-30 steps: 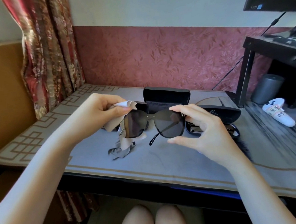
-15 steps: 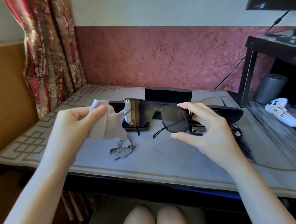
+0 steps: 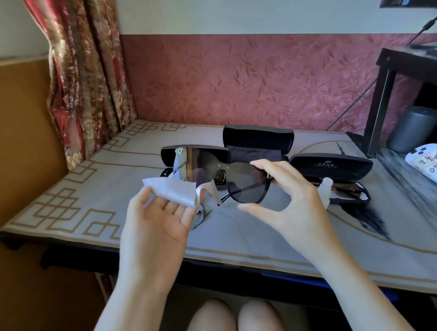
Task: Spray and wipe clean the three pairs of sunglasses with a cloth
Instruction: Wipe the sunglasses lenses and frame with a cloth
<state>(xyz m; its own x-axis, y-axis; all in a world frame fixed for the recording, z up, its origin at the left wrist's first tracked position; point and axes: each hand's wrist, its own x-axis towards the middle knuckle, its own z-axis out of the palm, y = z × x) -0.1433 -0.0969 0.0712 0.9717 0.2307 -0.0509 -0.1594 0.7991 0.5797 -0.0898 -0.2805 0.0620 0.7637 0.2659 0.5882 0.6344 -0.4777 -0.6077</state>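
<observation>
My left hand [image 3: 159, 221] has come off the lens and now lies palm-up, fingers loose, with the cloth [image 3: 172, 191] draped across them. My right hand [image 3: 292, 199] pinches the sunglasses [image 3: 223, 170] just beside it. This pair is perhaps done, but glare hides any smears.

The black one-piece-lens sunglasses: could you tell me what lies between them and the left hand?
In the head view, a white wiping cloth lies across the left hand's fingers, beside the sunglasses.
</observation>
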